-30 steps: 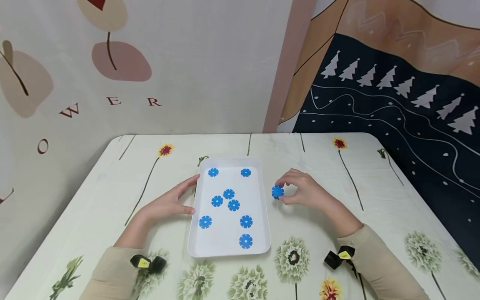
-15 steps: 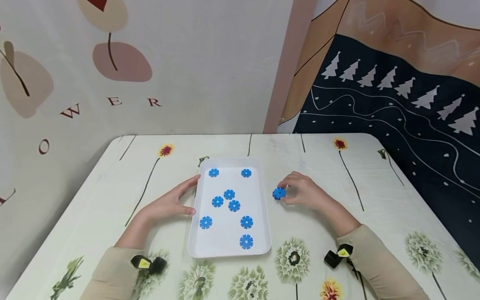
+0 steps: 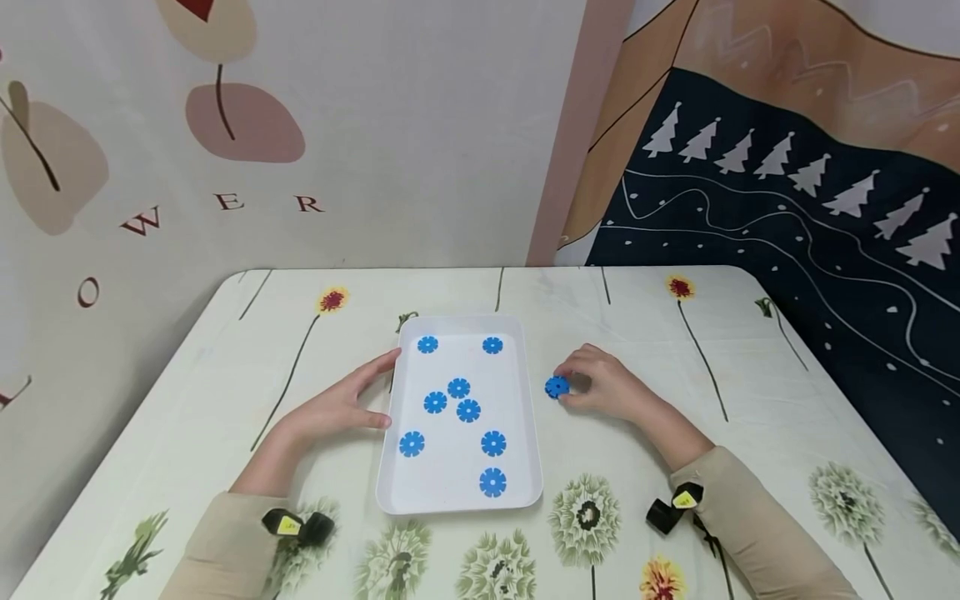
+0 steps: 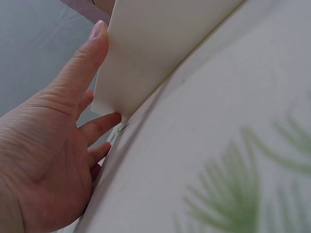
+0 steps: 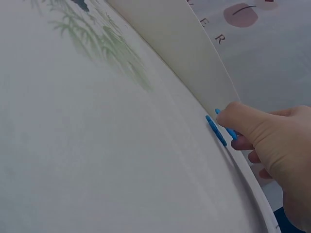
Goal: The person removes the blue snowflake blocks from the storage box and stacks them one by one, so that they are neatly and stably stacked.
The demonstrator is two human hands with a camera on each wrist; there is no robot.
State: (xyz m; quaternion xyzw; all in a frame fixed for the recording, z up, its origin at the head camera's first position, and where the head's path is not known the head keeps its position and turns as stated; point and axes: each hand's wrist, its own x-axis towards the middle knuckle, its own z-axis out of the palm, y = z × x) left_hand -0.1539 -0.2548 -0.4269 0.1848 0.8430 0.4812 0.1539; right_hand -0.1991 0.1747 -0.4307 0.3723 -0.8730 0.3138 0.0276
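Observation:
My right hand (image 3: 606, 383) pinches a blue notched plastic disc (image 3: 557, 387) between thumb and finger, just right of the tray. Two blue discs show edge-on in the right wrist view: one disc (image 5: 232, 133) lies between the fingers, and another disc (image 5: 215, 131) is close beside it, nearer the table; whether they touch I cannot tell. A white rectangular tray (image 3: 450, 483) holds several more blue discs (image 3: 468, 410), lying flat and spread out. Against its left side rest the thumb and fingers of my left hand (image 3: 337, 410), fairly straight, with the palm off the wall.
A flower-print cloth (image 3: 622, 467) covers the table under the tray. Behind the table's far edge stands a pale printed wall hanging (image 3: 420, 167), with a dark tree-patterned cloth (image 3: 795, 217) at the right.
The disc in my right hand has tilted from facing the camera to lying flatter, and the hand has shifted very slightly right and down. The left hand and tray stay put.

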